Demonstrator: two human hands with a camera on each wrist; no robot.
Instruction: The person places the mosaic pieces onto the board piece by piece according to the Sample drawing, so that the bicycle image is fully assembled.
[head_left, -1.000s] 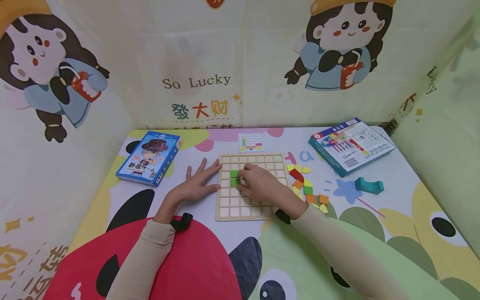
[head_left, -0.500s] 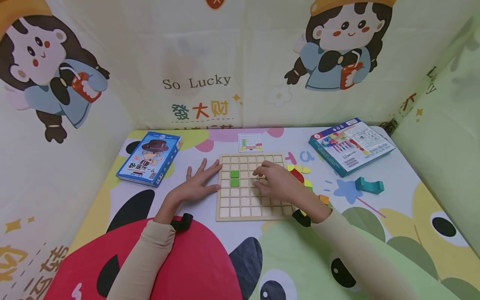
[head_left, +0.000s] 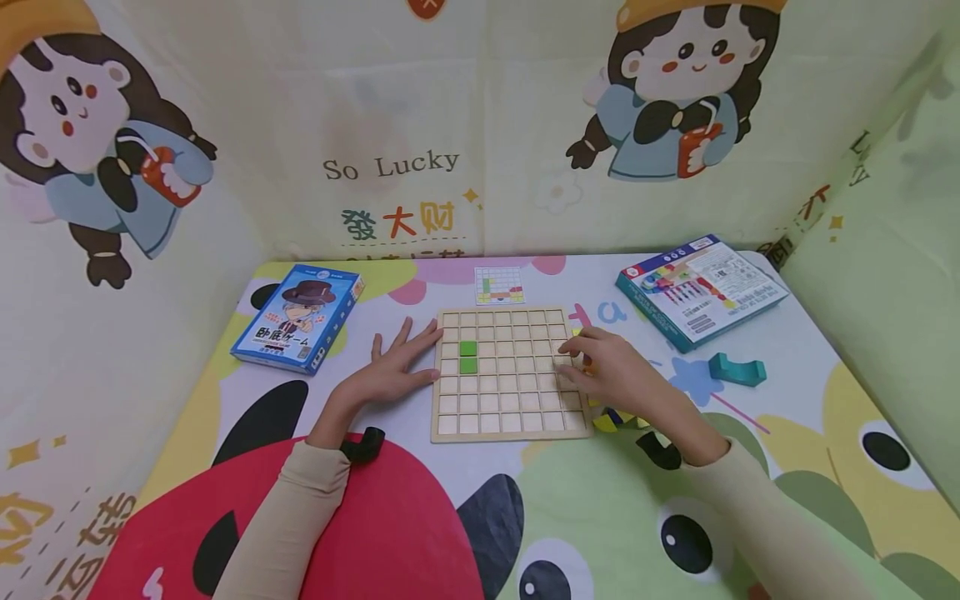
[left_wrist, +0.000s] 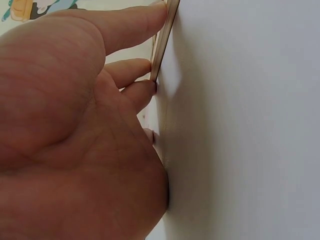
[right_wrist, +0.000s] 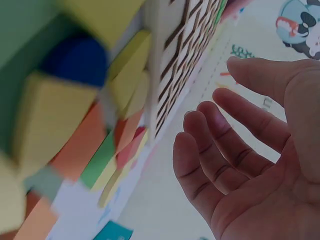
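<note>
A wooden grid board [head_left: 512, 425] lies at the middle of the table, with two green square tiles [head_left: 468, 365] in cells near its left side, one above the other. My left hand [head_left: 386, 371] rests flat with spread fingers at the board's left edge; in the left wrist view its fingertips touch the wooden rim [left_wrist: 165, 42]. Over the board's right edge hovers my right hand [head_left: 611, 367], fingers loosely bent and holding nothing, as the right wrist view confirms. Beneath and beside it lie loose coloured tiles [right_wrist: 100, 160] in yellow, orange, green, red and blue, mostly hidden in the head view.
A small pattern card [head_left: 499, 286] lies behind the board. The blue game box [head_left: 298, 318] is at the back left, another box [head_left: 701, 292] at the back right. A teal arch block [head_left: 737, 371] sits right of the tiles.
My right hand has let go of the green tile area and moved right, across the board to its right edge. Both green tiles are now uncovered. The left hand has stayed put.
</note>
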